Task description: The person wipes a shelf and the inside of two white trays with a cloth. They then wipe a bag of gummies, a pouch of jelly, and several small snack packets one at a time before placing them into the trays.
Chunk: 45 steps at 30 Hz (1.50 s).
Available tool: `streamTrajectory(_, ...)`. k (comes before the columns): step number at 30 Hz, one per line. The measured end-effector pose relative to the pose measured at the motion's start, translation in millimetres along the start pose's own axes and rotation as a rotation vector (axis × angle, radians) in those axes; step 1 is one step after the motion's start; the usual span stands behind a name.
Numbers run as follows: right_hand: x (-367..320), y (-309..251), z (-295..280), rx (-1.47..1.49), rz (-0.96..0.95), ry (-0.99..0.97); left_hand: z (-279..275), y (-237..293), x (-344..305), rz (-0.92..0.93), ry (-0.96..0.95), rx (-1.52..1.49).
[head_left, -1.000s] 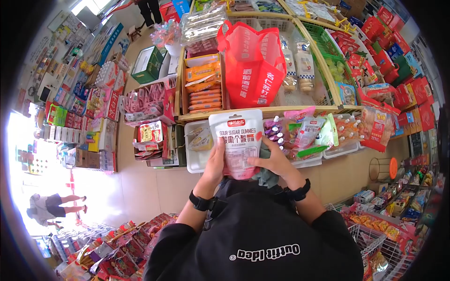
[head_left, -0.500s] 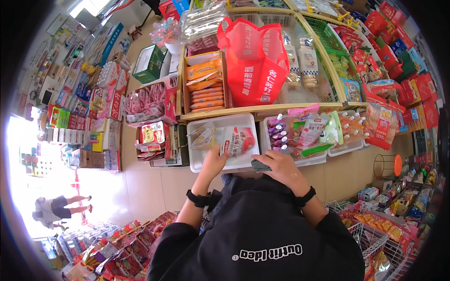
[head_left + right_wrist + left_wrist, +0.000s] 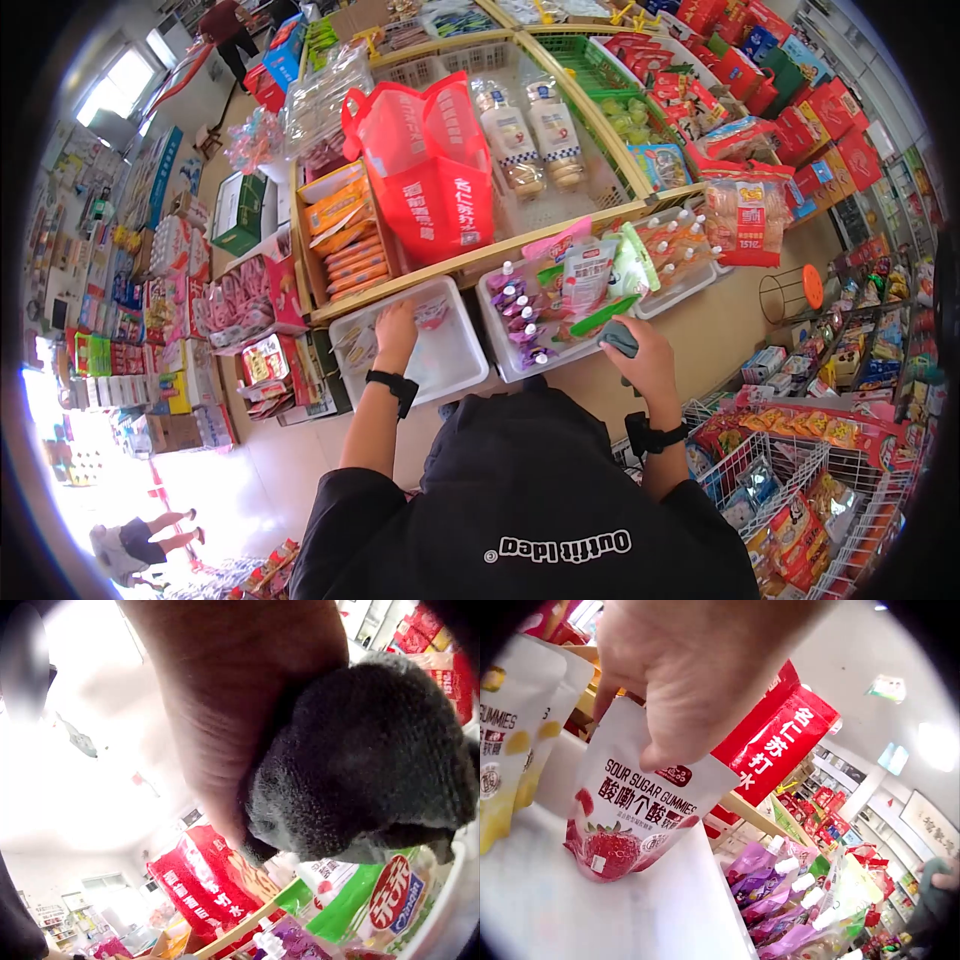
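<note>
My left hand [image 3: 397, 335] reaches down into a white plastic tray [image 3: 455, 365]. In the left wrist view its thumb and fingers pinch the top of a Sour Sugar Gummies pouch [image 3: 634, 799] with a strawberry print. The pouch stands upright, leaning a little, its base at the tray floor. Beside it in that tray are similar gummy pouches [image 3: 517, 727] with yellow fruit prints. Off to the right, my right hand [image 3: 655, 365] grips a dark grey-green cloth [image 3: 360, 757], bunched up, near the front of the neighbouring tray of snacks.
Purple spouted pouches [image 3: 515, 310] and other packets fill the neighbouring tray. Behind, a wooden-framed display holds a red bag [image 3: 430, 190], orange packets [image 3: 350, 240] and bottle-shaped packs [image 3: 510, 135]. A wire basket [image 3: 800, 500] of snacks stands at right.
The gummy pouch went from both hands in front of my chest down into the white tray with my left hand. My right hand moved away rightward with the cloth. The head view turned.
</note>
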State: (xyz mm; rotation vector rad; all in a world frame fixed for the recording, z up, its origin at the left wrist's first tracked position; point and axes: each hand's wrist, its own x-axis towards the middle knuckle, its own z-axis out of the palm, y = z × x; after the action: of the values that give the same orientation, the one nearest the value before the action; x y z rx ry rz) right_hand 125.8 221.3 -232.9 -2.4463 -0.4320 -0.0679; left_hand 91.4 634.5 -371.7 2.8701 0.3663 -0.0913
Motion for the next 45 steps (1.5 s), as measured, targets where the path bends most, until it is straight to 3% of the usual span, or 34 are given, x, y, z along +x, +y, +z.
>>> streamTrajectory(2, 4.8, 13.1, -3.9, 0.011, 0.095, 0.07, 1.1, 3.9, -9.2, -0.048, 0.167, 0.003)
streamTrajectory(4, 23.4, 25.6, -4.1, -0.001, 0.1, 0.076, -15.2, 13.8, -22.3, -0.085, 0.142, -0.038)
streamTrajectory(6, 53.9, 29.5, -3.6, -0.008, 0.098, 0.076, -20.3, 16.9, -36.7, -0.031, 0.375, -0.155)
streamTrajectory(9, 110.2, 24.0, 6.0, -0.18, 0.085, -0.012, -29.7, 28.5, -60.8, -0.04, 0.385, -0.212)
streamTrajectory(11, 144.6, 26.6, 24.9, -0.395, 0.182, -0.242, -37.0, 38.2, -76.6, -0.005, 0.366, -0.269)
streamTrajectory(14, 171.6, 75.6, 67.9, -0.446, -0.007, -0.331, -51.1, 54.8, -98.5, 0.032, 0.345, -0.299)
streamTrajectory(15, 172.5, 76.3, 70.2, -0.418, 0.023, -0.315, -56.0, 60.0, -104.1, 0.029, 0.34, -0.361)
streamTrajectory(18, 162.4, 48.8, 40.7, -0.395, -0.043, -0.327, -73.6, 71.2, -118.6, -0.001, 0.342, -0.463)
streamTrajectory(21, 143.1, 3.7, -16.4, -0.146, -0.312, -0.394, -87.0, 77.1, -120.0, -0.005, 0.336, -0.605)
streamTrajectory(25, 123.7, -56.4, -62.3, 0.074, -0.488, -0.403, -108.6, 99.4, -105.0, 0.147, 0.296, -0.567)
streamTrajectory(30, 107.0, -103.7, -68.9, 0.389, -0.599, -0.626, -139.9, 134.2, -77.7, 0.375, 0.31, -0.45)
streamTrajectory(33, 104.4, -110.1, -54.9, 0.575, -0.654, -0.696, -126.2, 132.4, -61.9, 0.534, -0.105, -0.985)
streamTrajectory(34, 105.7, -111.9, -51.5, 0.713, -0.682, -0.746, -126.5, 129.3, -60.1, 0.54, -0.106, -0.984)
streamTrajectory(36, 102.9, -110.6, -41.7, 0.76, -0.688, -0.726, -131.5, 122.8, -59.0, 0.456, -0.612, -1.119)
streamTrajectory(38, 99.1, -111.9, -32.8, 0.914, -0.673, -0.745, -114.8, 112.8, -59.5, 0.461, -0.662, -1.203)
streamTrajectory(41, 93.6, -108.2, -10.0, 1.033, -0.629, -0.737, -102.5, 106.8, -69.5, 0.435, -0.931, -1.67)
streamTrajectory(44, 94.1, -105.5, 10.5, 1.134, -0.599, -0.757, -112.8, 112.5, -82.2, 0.416, -1.049, -1.659)
streamTrajectory(45, 93.9, -107.7, 15.1, 1.044, -0.542, -0.65, -111.7, 112.0, -84.5, 0.414, -1.05, -1.662)
